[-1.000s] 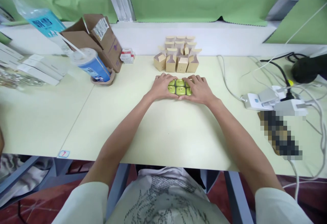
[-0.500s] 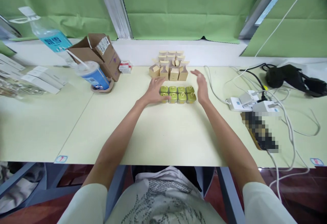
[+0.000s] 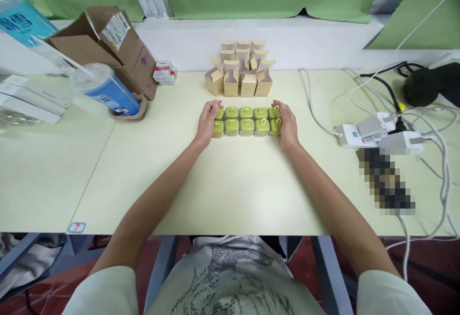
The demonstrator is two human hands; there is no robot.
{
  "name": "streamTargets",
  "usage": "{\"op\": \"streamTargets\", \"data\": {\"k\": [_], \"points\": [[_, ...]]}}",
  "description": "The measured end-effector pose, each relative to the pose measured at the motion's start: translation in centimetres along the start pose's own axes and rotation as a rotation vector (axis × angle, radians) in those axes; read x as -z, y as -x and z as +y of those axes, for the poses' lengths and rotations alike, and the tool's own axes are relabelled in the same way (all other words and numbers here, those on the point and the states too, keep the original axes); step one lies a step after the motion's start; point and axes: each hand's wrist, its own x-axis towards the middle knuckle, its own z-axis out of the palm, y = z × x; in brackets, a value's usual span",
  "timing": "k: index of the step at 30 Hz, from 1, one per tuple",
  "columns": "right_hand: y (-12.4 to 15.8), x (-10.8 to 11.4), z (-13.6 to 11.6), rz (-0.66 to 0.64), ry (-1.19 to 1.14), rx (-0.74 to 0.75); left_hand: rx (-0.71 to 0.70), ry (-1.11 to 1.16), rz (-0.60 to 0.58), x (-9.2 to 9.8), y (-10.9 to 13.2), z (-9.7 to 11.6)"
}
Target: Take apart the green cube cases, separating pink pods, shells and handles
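Note:
Several small green-lidded jars (image 3: 246, 120) stand in two tight rows on the pale table (image 3: 230, 185). My left hand (image 3: 206, 124) cups the left end of the rows, fingers curled against the end jars. At the opposite end my right hand (image 3: 286, 123) does the same, with fingers bent around the end jars. Both hands press inward on the block from its sides. Behind the jars stands a cluster of small tan cardboard boxes (image 3: 240, 69) with open flaps.
A blue cup with lid and straw (image 3: 104, 89) sits on a holder at left, beside an open brown carton (image 3: 108, 46). White flat boxes (image 3: 28, 101) lie far left. Power strip, adapters and cables (image 3: 381, 135) crowd the right side; a black object (image 3: 431, 85) lies at far right.
Earlier my hands covered the jars in a bunch, then lifted apart, showing them in two rows. Now both hands have closed in on the two ends of the rows.

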Motion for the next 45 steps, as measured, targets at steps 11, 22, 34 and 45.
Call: {"op": "streamTargets", "data": {"k": [11,22,34,45], "points": [[-0.5,0.5,1.0,-0.026,0.018,0.023,-0.079,-0.081,0.136,0.4,-0.2,-0.7],[-0.9,0.6,1.8,-0.075,0.037,0.021,0.012,0.015,-0.079,0.4,-0.8,-0.3],[-1.7,0.8,2.4,-0.118,0.096,0.082,-0.004,-0.031,-0.147,0.5,-1.1,0.1],[-0.7,0.0,0.5,-0.058,0.048,0.076,-0.01,-0.033,-0.127,0.2,-1.1,0.4]]}}
